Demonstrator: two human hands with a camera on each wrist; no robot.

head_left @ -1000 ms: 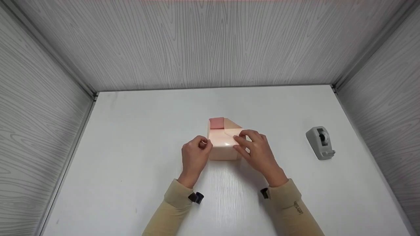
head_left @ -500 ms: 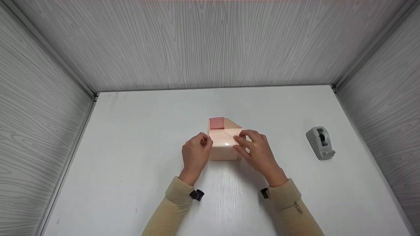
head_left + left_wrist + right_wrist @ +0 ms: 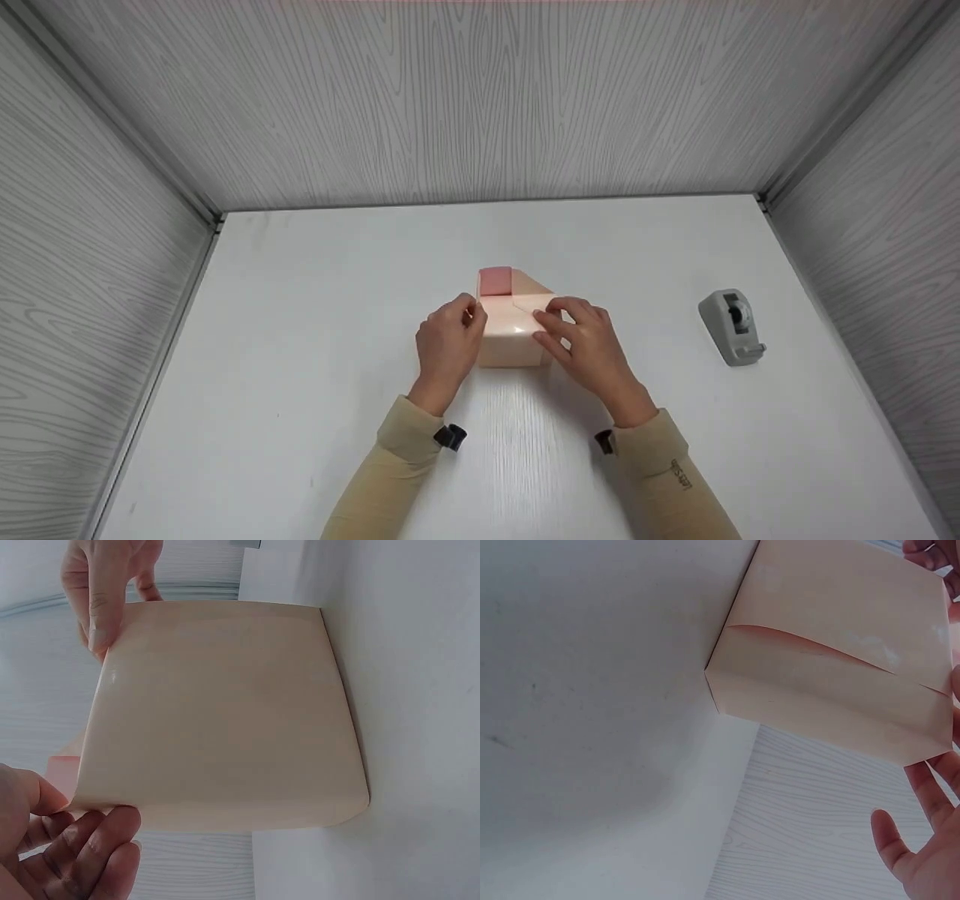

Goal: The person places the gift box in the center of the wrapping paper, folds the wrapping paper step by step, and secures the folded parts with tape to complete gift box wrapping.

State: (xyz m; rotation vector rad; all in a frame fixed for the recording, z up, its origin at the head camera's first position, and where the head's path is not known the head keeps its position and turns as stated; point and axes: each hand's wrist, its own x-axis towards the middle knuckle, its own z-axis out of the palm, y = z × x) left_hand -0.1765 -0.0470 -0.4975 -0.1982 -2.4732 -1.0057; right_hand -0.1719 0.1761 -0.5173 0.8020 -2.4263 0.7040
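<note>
A small box-shaped packet in shiny pale peach paper point(image 3: 504, 352) sits on the table in front of me, with a rose-pink patch point(image 3: 496, 282) at its far left end. My left hand point(image 3: 448, 341) pinches the packet's upper left edge between thumb and curled fingertips. On the opposite side, my right hand point(image 3: 592, 352) rests its spread, fairly straight fingertips on the top, beside a slanting paper edge. The right wrist view shows the packet's side paper point(image 3: 840, 607) with a long, slightly gaping overlap, pinkish inside. The packet's underside is hidden.
A grey tape dispenser point(image 3: 733, 328) with a roll in it stands at the right of the white table point(image 3: 300, 450). Grey wood-grain panels point(image 3: 480, 105) border the table at the back and both sides.
My left hand has slid a little way along the packet's left edge, away from me. My right hand and the packet have stayed nearly still.
</note>
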